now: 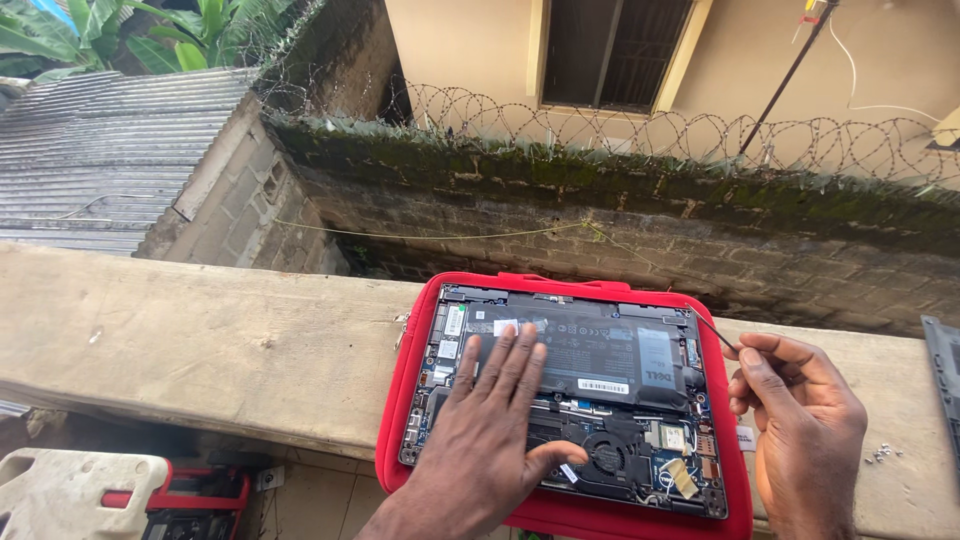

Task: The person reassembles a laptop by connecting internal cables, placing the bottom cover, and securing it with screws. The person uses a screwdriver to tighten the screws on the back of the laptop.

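With my left hand [480,430] flat, fingers spread on the open laptop [570,390] to steady it on its red sleeve [395,420], right-hand fingers [760,375] pinch a thin black tool [715,332] at the batt. edge.

Opened laptop [570,400], base cover removed, lies flat on a red sleeve [400,420]; black battery [600,355] and fan [608,455] exposed. Thin black tool [716,335] angles toward its right edge.

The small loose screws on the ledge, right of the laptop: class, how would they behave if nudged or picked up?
The screws look tiny, so probably light and fiddly to pinch. Lying loose on the bare concrete ledge, they would likely scatter or roll if brushed, perhaps off its edge.
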